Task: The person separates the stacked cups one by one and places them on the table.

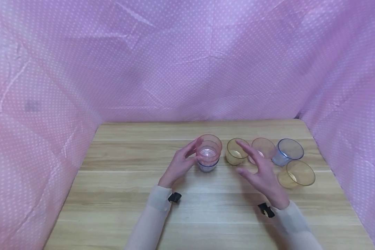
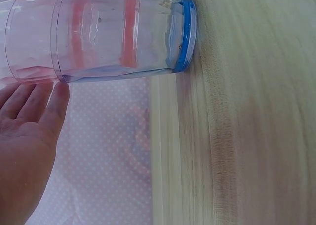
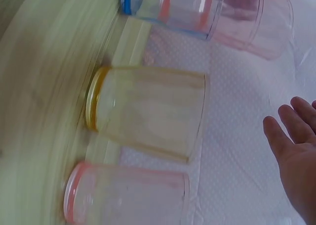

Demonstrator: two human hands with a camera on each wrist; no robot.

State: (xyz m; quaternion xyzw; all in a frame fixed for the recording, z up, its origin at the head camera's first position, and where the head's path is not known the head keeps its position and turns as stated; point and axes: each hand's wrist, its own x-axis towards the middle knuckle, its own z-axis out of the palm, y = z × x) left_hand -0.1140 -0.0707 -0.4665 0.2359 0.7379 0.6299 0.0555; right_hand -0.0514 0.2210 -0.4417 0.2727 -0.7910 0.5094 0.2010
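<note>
Seen from above: a wooden bench [image 1: 128,194] walled by pink dotted cloth [image 1: 187,59]. Near the middle, a stack of nested cups [image 1: 208,153], pink cup inside a blue-based one, upright on the bench. Left hand [image 1: 180,164] spread, fingers straight, fingertips touching or just beside the stack's left side; contact hard to confirm. Right hand [image 1: 258,172] open too, fingers splayed, hovering over the bench and holding nothing, just in front of a yellow cup [image 1: 235,151] and a pink cup [image 1: 263,148]. Further right, a blue cup [image 1: 288,151] and a second yellow cup [image 1: 297,173], close together.

Likely risks: light plastic stack, steadied only by flat fingers, easily nudged over or slid along the smooth wood. Right hand so near the row of loose cups that a careless sweep could tip the yellow one into its neighbours. Thin clear walls, slippery to pinch; nested cups possibly jammed together.
</note>
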